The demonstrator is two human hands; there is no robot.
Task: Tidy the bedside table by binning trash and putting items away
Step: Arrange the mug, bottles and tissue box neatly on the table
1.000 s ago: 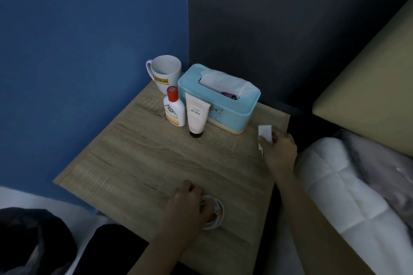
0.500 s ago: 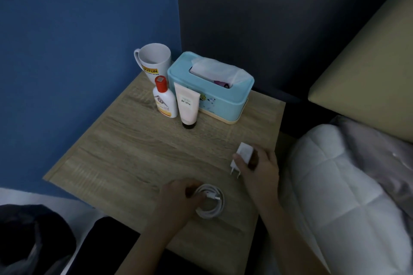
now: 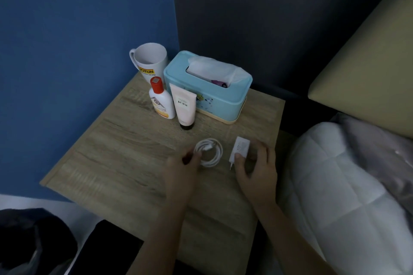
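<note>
A coiled white cable (image 3: 210, 151) lies on the wooden bedside table (image 3: 125, 154). My left hand (image 3: 181, 176) pinches the coil's near-left edge. Just right of it, my right hand (image 3: 257, 174) holds a white plug adapter (image 3: 240, 149), prongs pointing toward me. At the table's back stand a white mug (image 3: 149, 62), a red-capped lotion bottle (image 3: 161, 102), a pale tube (image 3: 184, 107) on its cap, and a light-blue tissue box (image 3: 205, 91).
A blue wall runs along the table's left and a dark wall behind it. A bed with a white duvet (image 3: 348, 196) and a beige headboard (image 3: 368, 55) sits at the right. A dark bin with a bag (image 3: 29, 243) stands on the floor at lower left.
My right hand carried the white adapter from the table's right edge in toward the cable. My left hand stayed on the coil, which now shows more fully.
</note>
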